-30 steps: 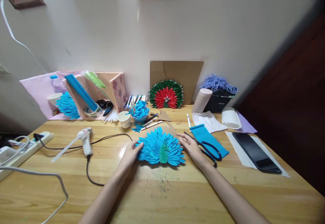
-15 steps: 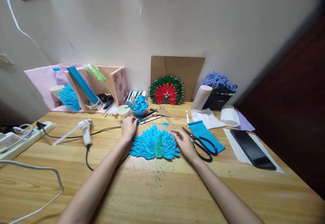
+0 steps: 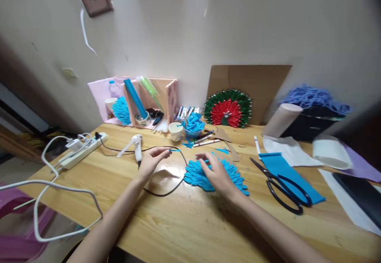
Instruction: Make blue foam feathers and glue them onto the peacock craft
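Observation:
My left hand (image 3: 153, 160) pinches a small blue paper or felt piece (image 3: 174, 150) between thumb and fingertips, over the table beside the black cord. My right hand (image 3: 216, 171) hovers over or rests on the blue feathered peacock (image 3: 195, 175), hiding its middle and body; whether it touches cannot be made out. Its fingers are curved and apart, with nothing visible in them. Behind the hands, a clear bowl of blue pieces (image 3: 193, 123) stands beside a paper cup (image 3: 175, 131). The white glue gun (image 3: 137, 147) stands left of my left hand.
Large black-handled scissors (image 3: 278, 183) lie on blue material (image 3: 297, 179) at right. A power strip (image 3: 85, 151) with white cables occupies the left. Pens (image 3: 206, 142) and cardboard scraps (image 3: 222, 134) lie mid-table. A red and green peacock (image 3: 228, 110) leans against cardboard (image 3: 268, 84).
The view has swung left. My left hand has left the cup area and come nearer, now with a blue piece. My right hand has moved from the peacock's right edge to over its middle.

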Motion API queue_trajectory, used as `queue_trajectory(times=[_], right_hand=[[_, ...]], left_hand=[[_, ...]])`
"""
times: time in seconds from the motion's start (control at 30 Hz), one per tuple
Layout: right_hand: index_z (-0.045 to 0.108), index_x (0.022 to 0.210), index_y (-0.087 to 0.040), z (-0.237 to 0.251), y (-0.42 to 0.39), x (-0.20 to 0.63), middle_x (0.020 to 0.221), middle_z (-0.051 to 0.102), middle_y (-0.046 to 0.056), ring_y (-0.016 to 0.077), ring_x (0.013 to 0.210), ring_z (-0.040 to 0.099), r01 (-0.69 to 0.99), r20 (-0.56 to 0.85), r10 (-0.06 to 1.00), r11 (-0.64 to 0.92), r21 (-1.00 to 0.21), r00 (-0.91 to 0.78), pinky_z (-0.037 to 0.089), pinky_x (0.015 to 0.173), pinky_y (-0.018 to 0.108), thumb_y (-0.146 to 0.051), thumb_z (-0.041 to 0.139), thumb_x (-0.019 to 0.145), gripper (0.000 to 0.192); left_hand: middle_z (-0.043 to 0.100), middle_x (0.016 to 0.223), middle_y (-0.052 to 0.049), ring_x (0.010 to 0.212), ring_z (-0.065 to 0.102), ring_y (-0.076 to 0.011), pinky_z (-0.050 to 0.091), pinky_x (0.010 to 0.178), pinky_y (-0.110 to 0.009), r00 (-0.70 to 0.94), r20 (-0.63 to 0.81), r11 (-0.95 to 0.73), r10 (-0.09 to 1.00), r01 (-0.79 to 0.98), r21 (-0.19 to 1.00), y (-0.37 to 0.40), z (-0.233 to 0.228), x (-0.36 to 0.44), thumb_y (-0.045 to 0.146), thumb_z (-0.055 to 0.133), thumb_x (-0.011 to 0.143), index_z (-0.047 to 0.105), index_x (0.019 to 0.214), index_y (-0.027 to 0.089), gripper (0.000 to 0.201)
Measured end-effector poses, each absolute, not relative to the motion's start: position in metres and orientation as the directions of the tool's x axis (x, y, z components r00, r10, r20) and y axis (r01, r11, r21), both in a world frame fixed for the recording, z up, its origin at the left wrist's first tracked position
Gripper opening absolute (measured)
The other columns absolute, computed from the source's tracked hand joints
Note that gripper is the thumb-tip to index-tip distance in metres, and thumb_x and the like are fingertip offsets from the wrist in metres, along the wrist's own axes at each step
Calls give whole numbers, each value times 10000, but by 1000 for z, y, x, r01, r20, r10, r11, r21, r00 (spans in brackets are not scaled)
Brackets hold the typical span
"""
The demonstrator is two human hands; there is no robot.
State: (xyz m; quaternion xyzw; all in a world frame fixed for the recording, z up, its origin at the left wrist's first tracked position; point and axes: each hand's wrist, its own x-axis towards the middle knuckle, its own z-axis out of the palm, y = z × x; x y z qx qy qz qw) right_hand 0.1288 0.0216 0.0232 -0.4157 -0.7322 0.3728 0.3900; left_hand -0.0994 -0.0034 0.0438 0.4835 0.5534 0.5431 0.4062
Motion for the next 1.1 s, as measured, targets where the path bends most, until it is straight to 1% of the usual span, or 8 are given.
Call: queue_trajectory(times=[0.17,0.27,0.43,0.6,0.67,0.87,1.0,1.1], right_hand=[[562,909,-157,18,47,30,881,619,67,163,787,589,132,33,903,99,-986,-429,485,645,281,-242,384,815,219],[563,974,-139,12,56,-18,970,618,95,178,866,582,181,70,886,170,-969,-459,477,742,314,-261,473,769,256],[508,1123,-103,2,56,-83,1048,587,145,231,928,557,320,114,860,304,-898,-497,438,793,339,-373,657,622,588],[569,859,-160,-6,47,-120,851,625,99,226,844,558,386,133,887,322,-864,-442,410,723,303,-281,539,704,199],[560,810,-171,-6,41,-119,814,620,90,220,801,556,371,157,896,324,-870,-415,403,700,298,-263,500,720,143],[574,826,-169,-6,15,-80,749,606,33,176,676,544,192,179,851,307,-932,-494,412,646,278,-341,422,796,232],[566,913,-153,-13,1,-61,815,604,41,172,739,552,67,192,786,283,-957,-587,424,692,274,-342,397,820,270],[555,933,-154,-16,-3,-58,845,601,47,172,757,547,63,138,754,231,-971,-642,422,693,267,-337,386,814,276]], left_hand=[[712,781,-60,739,647,-173,513,721,-267,-287,201,-157,937,171,973,-37,42,-133,316,705,660,707,758,151,193],[698,749,-45,730,640,-168,515,721,-269,-388,311,-201,868,298,933,-56,32,-156,316,670,700,695,735,160,162],[694,811,-53,782,643,-180,512,768,-295,-551,395,-172,735,411,895,-65,14,-193,339,650,706,684,778,166,190],[692,822,-75,779,644,-178,508,765,-294,-701,352,-92,620,381,920,-60,4,-216,325,635,707,666,811,133,220],[693,843,-82,789,644,-176,506,775,-296,-744,336,-54,577,375,925,-61,1,-219,320,624,716,663,834,130,227],[693,869,-82,795,646,-175,509,769,-289,-787,312,38,532,390,920,-67,-3,-223,309,596,741,666,864,135,225],[699,853,-77,765,651,-176,518,745,-293,-782,273,97,561,389,916,-66,-9,-224,289,592,741,672,850,138,202],[702,844,-71,769,654,-177,518,747,-294,-774,279,108,568,407,907,-66,-13,-224,274,592,741,672,835,143,180]])
